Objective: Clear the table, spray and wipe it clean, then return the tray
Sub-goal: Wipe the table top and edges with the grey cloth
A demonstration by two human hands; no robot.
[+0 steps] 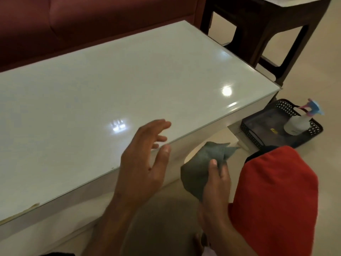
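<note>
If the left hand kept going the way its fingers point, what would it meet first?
The left hand, fingers spread, points up and right over the near edge of the white table. Its line crosses bare glossy tabletop, which it would likely touch first if it dips; height above the surface is unclear.

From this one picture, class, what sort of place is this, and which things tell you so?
Probably a home living room: a low white table stands before a dark red sofa, with a dark wooden side table beside it.
</note>
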